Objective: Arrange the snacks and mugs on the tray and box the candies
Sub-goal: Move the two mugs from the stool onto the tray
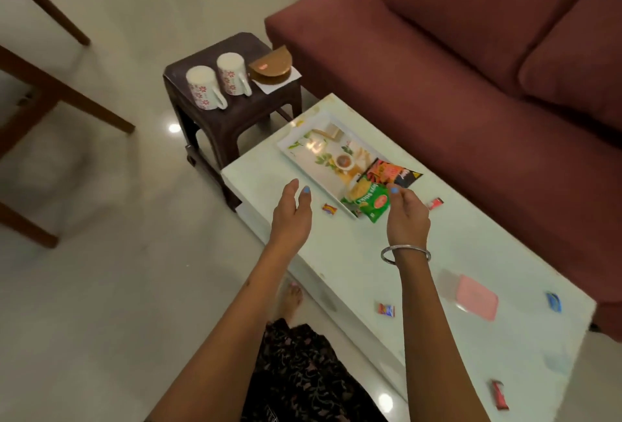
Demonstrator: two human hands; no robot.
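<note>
A white printed tray [303, 143] lies on the white table [437, 253]. On its near end rest an orange-black snack packet [392, 173] and a green snack packet [372, 202]. My right hand [407, 216] pinches the green packet's edge. My left hand [292, 212] hovers open over the table's left edge, holding nothing. Two flowered white mugs [205, 88] [233, 74] stand upside down on a dark stool [232, 111]. Wrapped candies lie scattered on the table [329, 209] [435, 203] [386, 310] [553, 301] [499, 394]. A pink box lid [476, 297] lies flat on the table.
A round brown box [271, 66] on a white paper sits on the stool beside the mugs. A maroon sofa [471, 68] runs along the table's far side. Wooden chair legs [67, 108] stand at the left on the tiled floor.
</note>
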